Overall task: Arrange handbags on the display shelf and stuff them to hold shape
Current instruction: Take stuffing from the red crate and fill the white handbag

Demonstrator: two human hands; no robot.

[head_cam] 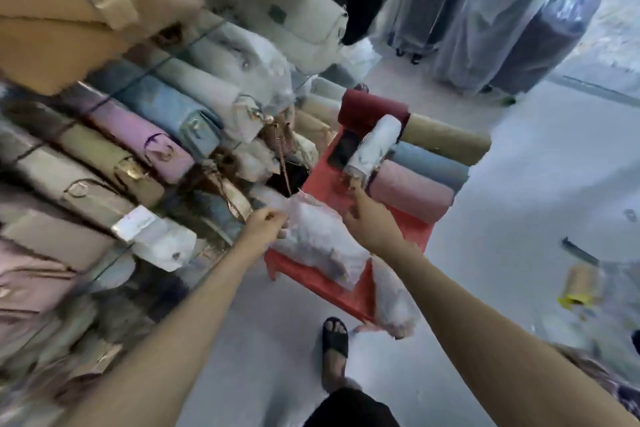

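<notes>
the step in hand looked like unwrapping or readying a handbag: the left hand (265,224) pinched the edge of a plastic-wrapped bag (318,243) lying on the red stool (349,291), while the right hand (367,218) rested against it, though blur hid whether its fingers were clamped. next, the wrap probably needed pulling off before stuffing and shelving among the handbags on the shelf (145,135); no writing could be read.

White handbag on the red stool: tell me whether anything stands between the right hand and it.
Nothing visible does. The right hand is already at the near end of the white handbag, though blur hides whether its fingers grip it. The left hand pinches the plastic-wrapped bag lying on the red stool.
</notes>
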